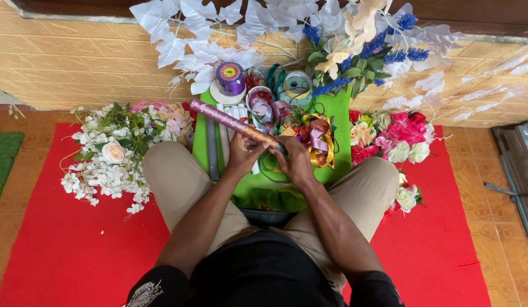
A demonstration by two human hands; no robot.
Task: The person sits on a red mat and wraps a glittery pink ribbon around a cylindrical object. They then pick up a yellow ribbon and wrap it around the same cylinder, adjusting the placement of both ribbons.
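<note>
I sit cross-legged on a red mat (65,244). Both hands hold a glittery roll (224,120), pink at its far end and gold near my fingers. My left hand (243,152) grips the roll at its gold end. My right hand (296,159) closes on that same near end, next to the left. The roll slants up and to the left over a green cloth (338,113). Beneath my hands lie tangled ribbons (312,136) in gold, pink and red.
A purple ribbon spool (230,78) and other spools (297,85) stand at the cloth's far end. White and peach flowers (113,150) lie on the left, pink and red flowers (397,136) on the right. White leaves and blue flowers (361,45) lean on the tiled wall.
</note>
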